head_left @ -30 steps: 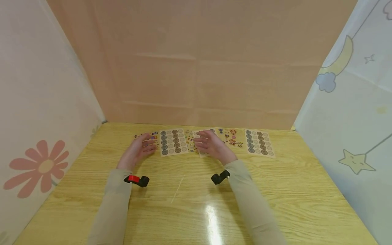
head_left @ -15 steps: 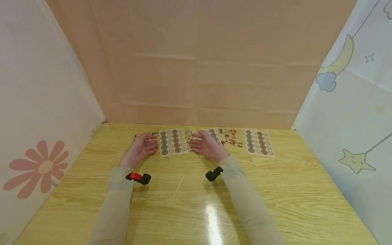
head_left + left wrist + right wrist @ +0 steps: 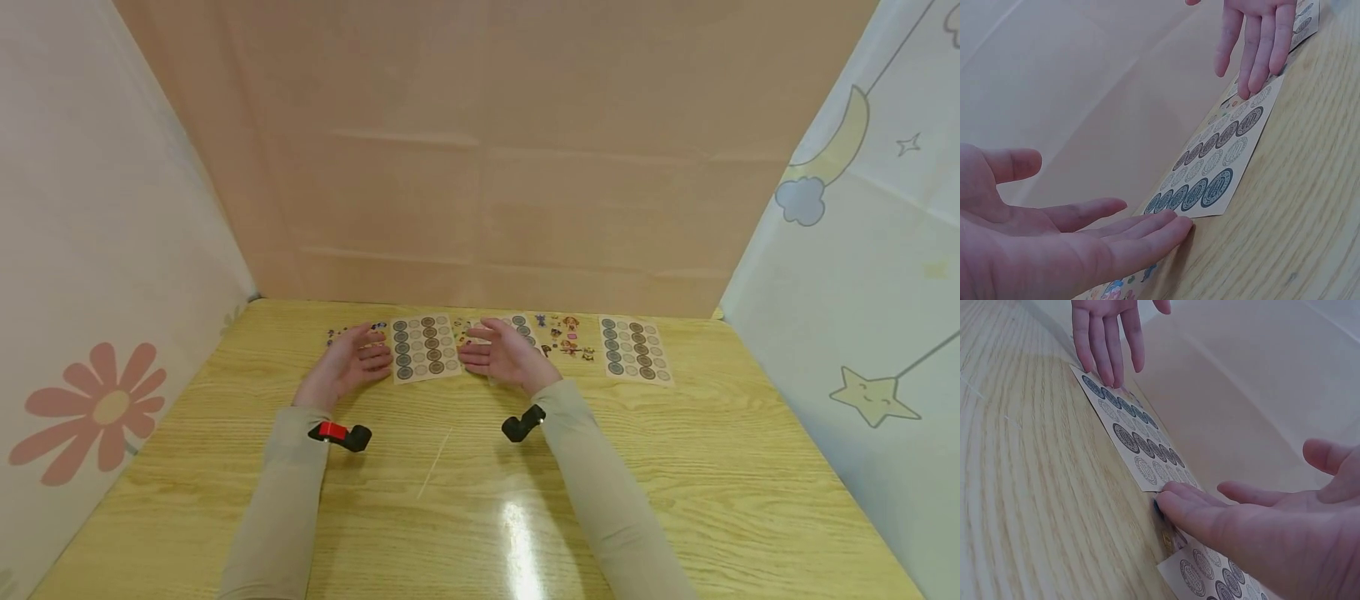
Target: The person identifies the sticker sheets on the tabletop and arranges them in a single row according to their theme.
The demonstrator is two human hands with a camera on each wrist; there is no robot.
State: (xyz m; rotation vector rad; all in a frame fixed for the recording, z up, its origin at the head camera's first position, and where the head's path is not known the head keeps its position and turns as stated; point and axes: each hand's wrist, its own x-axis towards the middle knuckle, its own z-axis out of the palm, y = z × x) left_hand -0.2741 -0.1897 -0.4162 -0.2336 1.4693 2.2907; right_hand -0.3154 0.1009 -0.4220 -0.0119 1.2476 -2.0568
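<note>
Our right hand (image 3: 507, 354) has slid left since the earlier frame and our left hand (image 3: 345, 362) has edged right; the sheet of circles (image 3: 424, 348) between them lies near the back of the table (image 3: 420, 542). As we judge it, the sheets already form a row, though their front edges remain slightly uneven. Ours is pale and flat, with columns of dark, faint and brown circles. Both hands have extended fingers and hold nothing; whether the fingertips touch paper, we cannot tell. Farther right sit a cartoon sheet (image 3: 567, 337) and another circle sheet (image 3: 636, 350).
</note>
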